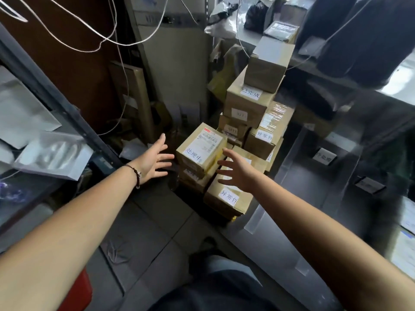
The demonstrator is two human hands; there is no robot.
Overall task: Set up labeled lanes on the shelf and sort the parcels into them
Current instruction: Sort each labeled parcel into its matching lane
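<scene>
Both arms reach toward the parcels [247,104] stacked on the floor [157,209] beside the right shelf [303,182].

- Left hand [155,162]: just left of the front box [202,147], fingers spread, holding nothing.
- Right hand [235,173]: just right of that box, above a lower box [226,198], fingers apart, empty. It possibly grazes the front box; contact is unclear.
- Both boxes carry handwritten white labels.
- Shelf tags [325,156]: blurred.
- Bracelet [137,176] on the left wrist.
</scene>
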